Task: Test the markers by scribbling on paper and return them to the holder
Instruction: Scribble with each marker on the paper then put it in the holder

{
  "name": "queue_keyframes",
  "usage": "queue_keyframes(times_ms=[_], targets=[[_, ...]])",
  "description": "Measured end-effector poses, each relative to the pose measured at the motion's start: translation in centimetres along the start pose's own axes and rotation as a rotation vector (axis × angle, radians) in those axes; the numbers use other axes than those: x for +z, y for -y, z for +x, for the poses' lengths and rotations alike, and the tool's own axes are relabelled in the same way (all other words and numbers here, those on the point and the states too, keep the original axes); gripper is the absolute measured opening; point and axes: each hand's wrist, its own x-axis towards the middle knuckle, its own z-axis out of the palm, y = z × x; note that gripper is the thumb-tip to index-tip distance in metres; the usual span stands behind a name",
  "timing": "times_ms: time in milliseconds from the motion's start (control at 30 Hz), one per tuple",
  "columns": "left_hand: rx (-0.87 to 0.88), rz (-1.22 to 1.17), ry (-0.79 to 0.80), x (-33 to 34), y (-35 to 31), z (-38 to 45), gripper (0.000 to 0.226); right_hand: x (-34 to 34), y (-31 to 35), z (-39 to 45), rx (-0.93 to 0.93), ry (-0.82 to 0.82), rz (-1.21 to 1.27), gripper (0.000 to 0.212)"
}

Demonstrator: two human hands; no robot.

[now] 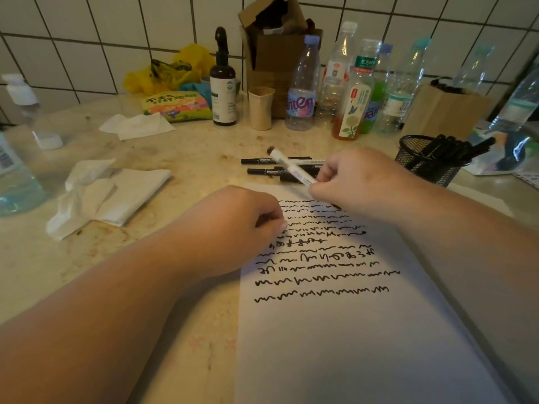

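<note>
Over the top edge of the paper (335,330), the right hand (358,182) is pinching a white marker (291,167) between thumb and fingers, its dark end pointing up and away to the left, its tip hidden under the hand. The left hand (242,228) is resting on the left edge of the sheet, fingers curled into a loose fist; whether it is gripping anything cannot be told. Rows of black scribbles are filling the upper half of the paper, while the lower half is lying blank.

Just beyond the right hand, several black markers (262,166) are lying flat on the bench (189,147), side by side. To the right, near the hand, a black mesh holder (420,164) is standing upright and carrying a bunch of black pens (455,150) leaning rightward.

Left of the paper, crumpled tissues (99,193) are lying on the bench, with another tissue farther back. Along the tiled wall, a dark pump bottle (223,83) is standing beside a beige cup (260,107), whose contents cannot be seen. Behind the cup a cardboard box (277,53) is standing open. Right of it, a cluster of plastic bottles (303,83) is standing; most are looking nearly drained, one (350,112) is holding a little amber liquid at the bottom. Farther right, a wooden block (446,109) is sitting against the wall.
</note>
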Motion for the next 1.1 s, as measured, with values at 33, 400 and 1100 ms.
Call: queue_keyframes(times_ms=[33,400,1100], targets=[[0.0,-0.017,-0.005,-0.1,-0.1,0.0,0.02,-0.6,-0.4,-1.0,-0.001,0.019,0.159,0.01],[0.147,-0.134,-0.011,0.0,-2.0,-0.9,0.04,1.2,-3.7,-5.0,-0.254,0.343,1.215,0.024],[0.306,0.001,0.265,-1.7,-2.1,-0.9,0.045,1.6,-2.0,-5.8,-0.457,0.063,1.25,0.015]])
